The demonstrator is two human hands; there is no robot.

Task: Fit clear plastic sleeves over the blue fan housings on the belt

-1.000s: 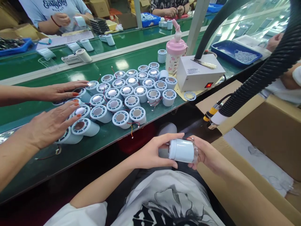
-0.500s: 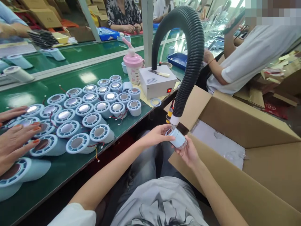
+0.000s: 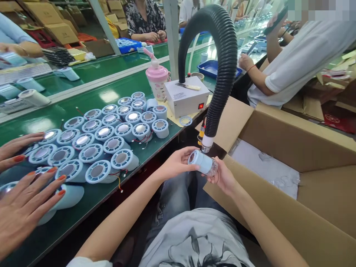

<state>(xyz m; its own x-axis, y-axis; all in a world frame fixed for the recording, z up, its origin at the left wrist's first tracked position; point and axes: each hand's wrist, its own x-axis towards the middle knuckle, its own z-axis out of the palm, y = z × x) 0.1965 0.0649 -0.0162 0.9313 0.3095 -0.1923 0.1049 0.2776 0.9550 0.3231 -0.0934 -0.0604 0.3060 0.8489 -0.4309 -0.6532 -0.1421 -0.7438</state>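
The light-blue cylindrical housing (image 3: 204, 163) lies outside the front edge of the green workbench (image 3: 150, 147), long axis slanting left to right, just beside the hose nozzle (image 3: 207, 142). Left hand (image 3: 180, 161) fingers grasp its ringed end; right hand (image 3: 223, 175) fingers, its clear end.

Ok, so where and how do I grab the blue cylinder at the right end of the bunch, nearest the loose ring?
Probably around the smooth body of that cylinder, just below its top, gripping opposite sides. Come from the near edge of the green bench: that side looks open, while other cylinders crowd its left and far side. It seems to stand upright.
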